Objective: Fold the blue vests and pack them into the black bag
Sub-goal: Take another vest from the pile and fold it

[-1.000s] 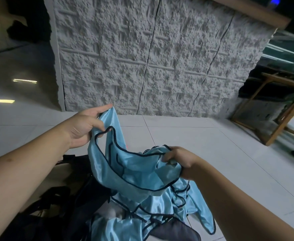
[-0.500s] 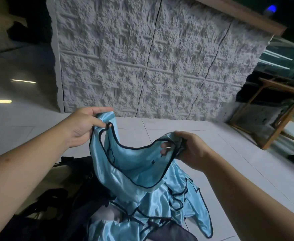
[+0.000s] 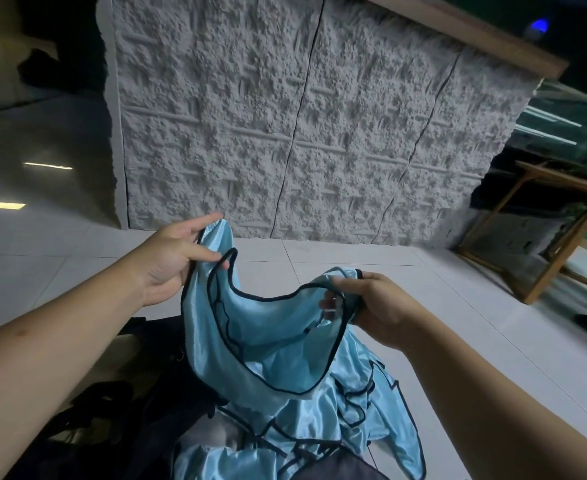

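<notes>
Left hand: my left hand (image 3: 171, 261) pinches one shoulder strap of the vest (image 3: 264, 327), thumb on the near side, fingers curled behind the cloth, the forefinger pointing up over the strap's top.
Right hand: my right hand (image 3: 371, 306) grips the other strap, fingers curled round the bunched black-trimmed edge, thumb on top.
Vest: it hangs between my two hands, lifted off the floor, its neckline sagging in a deep loop from the left hand across to the right. The left strap stands higher than the right one. The body of the vest drops down below both hands.
Pile: more blue vests (image 3: 320, 420) lie crumpled on the floor under the raised one, just below my right forearm; I cannot tell how many.
Bag: the black bag (image 3: 139, 410) lies low and left, under my left forearm, touching the pile's left side; its straps spread over the floor toward me.
Floor: pale tiles (image 3: 423, 306) run under everything.
Wall: a rough grey panel (image 3: 285, 116) stands ahead, beyond both hands.
Table: a wooden frame table (image 3: 545, 220) stands to the right, well apart from the vests.
</notes>
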Tool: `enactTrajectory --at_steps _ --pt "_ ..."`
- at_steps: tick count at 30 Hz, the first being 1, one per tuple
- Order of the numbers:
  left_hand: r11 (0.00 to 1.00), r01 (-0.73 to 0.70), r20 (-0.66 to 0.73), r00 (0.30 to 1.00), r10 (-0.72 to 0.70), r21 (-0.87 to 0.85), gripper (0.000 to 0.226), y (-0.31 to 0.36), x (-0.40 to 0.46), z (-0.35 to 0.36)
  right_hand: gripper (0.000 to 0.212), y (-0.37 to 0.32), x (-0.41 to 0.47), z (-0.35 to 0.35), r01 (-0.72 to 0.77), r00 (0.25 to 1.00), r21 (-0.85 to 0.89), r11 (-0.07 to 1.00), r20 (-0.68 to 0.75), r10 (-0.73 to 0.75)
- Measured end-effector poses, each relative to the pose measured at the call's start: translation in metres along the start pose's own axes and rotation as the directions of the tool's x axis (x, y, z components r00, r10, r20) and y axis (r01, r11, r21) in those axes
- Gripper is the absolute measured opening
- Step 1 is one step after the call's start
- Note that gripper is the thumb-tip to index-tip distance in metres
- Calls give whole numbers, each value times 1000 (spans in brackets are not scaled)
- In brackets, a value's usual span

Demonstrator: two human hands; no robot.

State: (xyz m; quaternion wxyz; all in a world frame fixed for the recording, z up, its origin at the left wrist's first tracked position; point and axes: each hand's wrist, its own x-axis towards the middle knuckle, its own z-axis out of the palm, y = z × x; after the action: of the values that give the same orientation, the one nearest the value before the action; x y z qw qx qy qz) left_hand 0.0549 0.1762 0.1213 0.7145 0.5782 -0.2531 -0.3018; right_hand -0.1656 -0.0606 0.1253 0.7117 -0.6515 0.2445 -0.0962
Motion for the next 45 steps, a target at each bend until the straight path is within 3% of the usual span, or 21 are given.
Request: enactTrajectory --at_steps 5,9,11,13,16,18,22,25,30,33,38,45 --pt "1000 -10 17 1000 10 -2 78 2 -1 -2 19 -5 4 -3 52 981 -158 986 -174 -80" --pt "1000 -24 4 1000 24 -7 80 7 0 -6 16 -14 1 -18 74 997 140 987 -25 -71" --pt "1000 -26 13 1000 26 -4 81 9 0 -7 35 -19 -2 -26 113 992 284 952 16 -123" --pt "1000 -20 19 1000 19 15 82 13 0 -8 45 -26 -3 -32 145 987 321 936 17 -158" --pt "990 -26 -63 997 35 140 63 17 10 -13 47 -35 2 -42 143 988 217 966 -85 -128" --pt "965 -42 -113 991 73 258 45 21 18 -18 37 -44 4 -46 147 980 125 981 -149 -128" --pt "904 -114 -142 972 187 413 28 32 28 -18 40 -77 -3 -42 196 973 23 980 -126 -191" --pt "877 -148 -167 954 248 457 27 48 30 -14 41 -105 -13 -39 272 957 -47 961 -89 -276" --pt "857 -138 -174 951 254 497 51 83 24 -19 39 -135 -23 -40 418 869 -137 898 -228 -440" --pt "800 -187 -178 922 343 570 57 105 18 -25 34 -151 -28 -38 482 817 -125 867 -293 -496" --pt "778 -204 -202 899 390 595 43 134 11 -37 5 -172 -39 -40 485 792 -90 870 -376 -481" --pt "796 -170 -277 879 389 581 24 152 7 -48 18 -190 -63 -46 545 748 -32 838 -433 -503"
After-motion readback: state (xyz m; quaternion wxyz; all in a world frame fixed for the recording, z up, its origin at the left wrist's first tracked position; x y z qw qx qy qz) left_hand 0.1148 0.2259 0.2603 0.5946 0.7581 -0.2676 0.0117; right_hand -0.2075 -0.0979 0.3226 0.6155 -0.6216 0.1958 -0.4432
